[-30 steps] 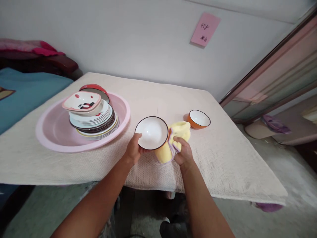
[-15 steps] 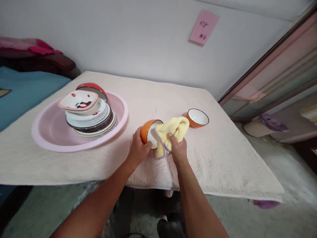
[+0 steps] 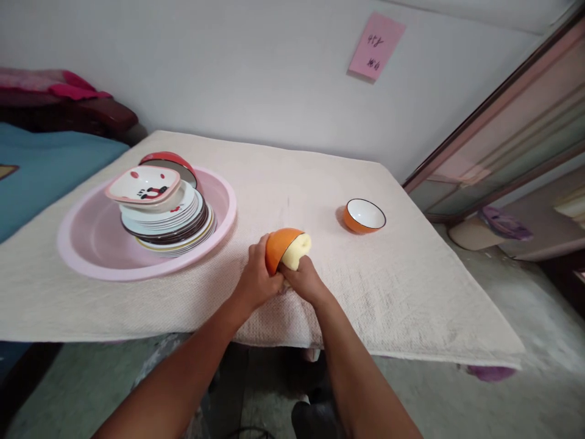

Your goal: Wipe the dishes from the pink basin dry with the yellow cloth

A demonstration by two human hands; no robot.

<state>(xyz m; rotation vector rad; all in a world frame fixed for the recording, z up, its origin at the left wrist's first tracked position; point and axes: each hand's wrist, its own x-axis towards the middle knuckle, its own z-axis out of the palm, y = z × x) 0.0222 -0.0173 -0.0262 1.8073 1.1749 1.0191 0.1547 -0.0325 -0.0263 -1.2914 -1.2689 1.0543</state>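
An orange bowl (image 3: 280, 245) with a dark rim is tilted on its side above the table's front part, its mouth facing right. My left hand (image 3: 256, 275) grips it from the left, fingers round the outside. Bunched inside the bowl's mouth is a yellow cloth (image 3: 298, 250), pressed in by my right hand (image 3: 305, 279). The right fingertips are partly hidden by the rim and cloth. A second orange bowl (image 3: 364, 216), white inside, stands upright to the right, apart from both hands.
On the left of the cloth-covered table (image 3: 411, 292) stands a pink basin (image 3: 91, 265). It holds stacked plates (image 3: 183, 225), a square white bowl (image 3: 145, 183) and a red bowl (image 3: 170, 160). A wall with a pink note (image 3: 376, 46) rises behind the table.
My right hand has moved left and pushed the yellow cloth into the bowl. My left hand has turned the bowl so its mouth faces more downward and right.
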